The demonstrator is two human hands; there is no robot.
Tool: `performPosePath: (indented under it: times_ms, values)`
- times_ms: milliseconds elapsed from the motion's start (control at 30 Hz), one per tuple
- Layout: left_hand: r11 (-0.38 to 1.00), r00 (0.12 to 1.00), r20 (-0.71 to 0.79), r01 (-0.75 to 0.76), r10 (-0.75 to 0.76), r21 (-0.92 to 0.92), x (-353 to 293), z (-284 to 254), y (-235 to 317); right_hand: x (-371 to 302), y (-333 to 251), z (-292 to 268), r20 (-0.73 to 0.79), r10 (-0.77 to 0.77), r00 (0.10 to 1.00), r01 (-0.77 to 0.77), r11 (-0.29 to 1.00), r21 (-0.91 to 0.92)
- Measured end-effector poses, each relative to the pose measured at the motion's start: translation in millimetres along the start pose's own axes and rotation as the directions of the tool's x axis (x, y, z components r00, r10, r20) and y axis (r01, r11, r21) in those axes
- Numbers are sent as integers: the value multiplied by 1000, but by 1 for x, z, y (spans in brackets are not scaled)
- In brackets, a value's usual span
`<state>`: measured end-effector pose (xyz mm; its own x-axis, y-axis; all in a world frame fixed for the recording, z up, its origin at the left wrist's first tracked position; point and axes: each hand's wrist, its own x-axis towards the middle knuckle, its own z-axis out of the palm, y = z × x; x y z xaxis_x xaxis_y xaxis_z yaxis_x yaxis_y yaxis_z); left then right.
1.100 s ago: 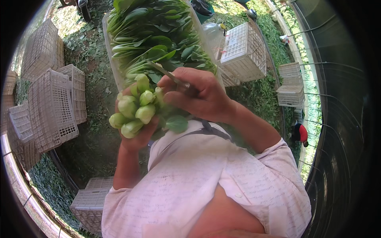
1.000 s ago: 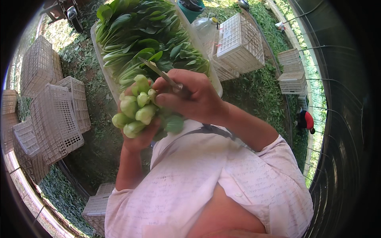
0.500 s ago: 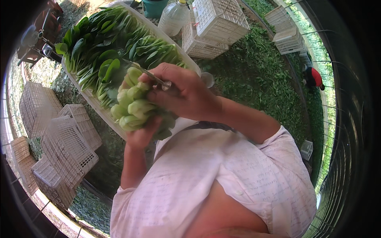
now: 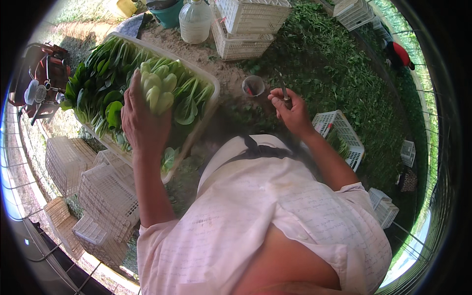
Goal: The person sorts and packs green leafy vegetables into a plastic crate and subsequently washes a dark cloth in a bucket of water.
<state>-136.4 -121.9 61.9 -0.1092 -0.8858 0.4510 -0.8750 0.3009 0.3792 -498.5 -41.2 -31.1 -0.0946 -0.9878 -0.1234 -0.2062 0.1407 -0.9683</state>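
My left hand (image 4: 143, 120) is closed round a bunch of bok choy (image 4: 158, 87), its pale green stem ends facing up toward me. It holds the bunch over the long white bin (image 4: 212, 98), low against the leafy greens (image 4: 96, 81) laid there in rows. Whether the bunch rests on them is hidden. Off to the right, away from the bin, my right hand (image 4: 295, 115) grips a small knife (image 4: 283, 88), the thin blade pointing away from me.
Beyond the bin stand a clear plastic jug (image 4: 194, 23), a teal bucket (image 4: 168, 15) and stacked white crates (image 4: 246, 44). A clear cup (image 4: 252, 86) sits on the ground. One white basket (image 4: 355, 155) with greens lies right; more crates (image 4: 105, 194) are left. A motorbike (image 4: 46, 91) stands far left.
My hands were together at the bok choy, the knife against it. The left hand has carried the bunch forward over the bin; the right has moved away rightward with the knife. The view has shifted.
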Motion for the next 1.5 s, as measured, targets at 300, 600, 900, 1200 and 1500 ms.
performPosePath:
  times_ms: [300,600,900,1200,1500]
  values:
    - [968,915,393,-10,-93,252,-2,109,-34,-42,78,-39,-112,134,985,-131,991,37]
    - [975,933,354,-14,-68,223,-2,114,-12,-30,96,-50,-71,166,984,-165,986,17]
    - [908,890,440,-84,-117,411,11,86,20,-17,122,-55,-72,113,991,-109,993,50]
    - [945,955,282,-10,-87,326,3,173,-8,-28,169,-66,-160,139,977,-132,990,55]
    - [977,934,319,109,-164,184,-15,200,-36,-33,212,-90,-211,241,947,-250,968,-16]
